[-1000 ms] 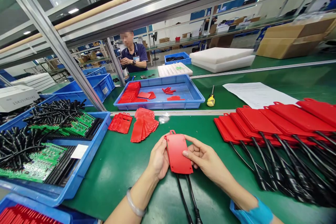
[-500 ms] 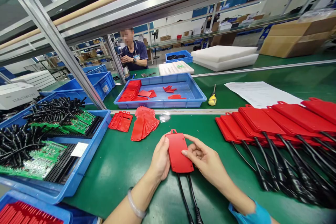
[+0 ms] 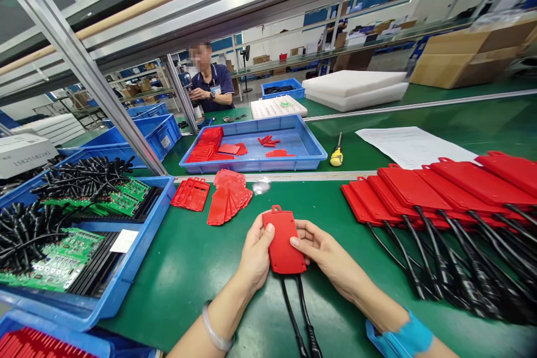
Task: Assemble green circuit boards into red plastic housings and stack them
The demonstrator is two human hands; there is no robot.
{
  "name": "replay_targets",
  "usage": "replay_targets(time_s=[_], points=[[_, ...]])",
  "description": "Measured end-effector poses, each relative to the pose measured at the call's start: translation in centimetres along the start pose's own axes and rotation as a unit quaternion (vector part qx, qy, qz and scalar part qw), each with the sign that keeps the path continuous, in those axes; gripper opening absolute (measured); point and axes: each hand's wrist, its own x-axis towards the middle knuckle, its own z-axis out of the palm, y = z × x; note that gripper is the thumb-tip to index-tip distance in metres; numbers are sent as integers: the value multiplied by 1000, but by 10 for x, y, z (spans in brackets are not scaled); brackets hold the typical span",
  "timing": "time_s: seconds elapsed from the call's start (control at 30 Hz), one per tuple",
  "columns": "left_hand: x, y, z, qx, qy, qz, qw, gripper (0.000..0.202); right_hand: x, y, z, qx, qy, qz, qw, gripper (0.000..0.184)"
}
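We list one red case (image 3: 285, 249), seemingly closed, grasped between left hand (image 3: 255, 251) and right hand (image 3: 321, 249) over the green surface (image 3: 180, 274); similar cabled cases (image 3: 409, 187) at right, judged finished; loose red plates (image 3: 229, 198) and green circuit boards (image 3: 62, 262) at left, apparently still unused.

The green desk (image 3: 319, 201) carries a shallow blue plastic tray (image 3: 268, 165); right of it lie a yellow-handled screwdriver (image 3: 336, 156), a white paper sheet (image 3: 403, 142) and overlapping flat red plastic cases (image 3: 415, 187); nearer than it, fanned thin red plates (image 3: 229, 198).
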Motion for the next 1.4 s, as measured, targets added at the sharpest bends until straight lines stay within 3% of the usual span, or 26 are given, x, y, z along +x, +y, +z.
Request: replay_targets(time_s=[0.3,0.4,0.5,0.57,0.67,0.73,0.8,0.87,0.93,1.0,1.07,1.17,1.3,1.4], points=[[0,-8,-6,27,-16,-6,999,45,1,-4,1,47,-72,14,996,40],[1,-7,-9,115,-1,10,993,43,-1,-6,2,48,-54,3,997,43],[-1,4,-9,241,10,71,968,43,-1,-9,0,81,-18,20,996,41],[-4,16,-7,298,-13,132,945,46,0,-10,-4,122,-2,50,991,35],[-7,29,-1,361,-123,206,901,45,2,-9,-7,178,7,69,982,26],[-8,31,0,403,-203,223,864,43,3,-7,-6,188,4,65,980,22],[-7,29,-1,420,-247,217,846,41,2,-3,-3,183,-6,65,981,21],[-6,25,-5,414,-242,212,852,36,1,0,1,158,-23,73,984,29],[-6,22,-9,408,-197,228,862,30,-2,0,4,71,-23,68,995,45],[-7,21,-12,407,-128,252,868,24,-5,-3,4,-67,22,5,998,56],[-8,22,-14,400,-73,259,876,16,-10,-9,2,-170,65,-123,976,51],[-9,23,-12,408,-62,244,877,7,-17,-17,0,-206,31,-281,937,31],[-9,17,-7,454,-110,226,855,10,-21,-22,2,-199,-13,-306,931,25],[-9,10,-6,469,-121,228,845,12,-19,-20,7,-204,29,-312,927,20]])
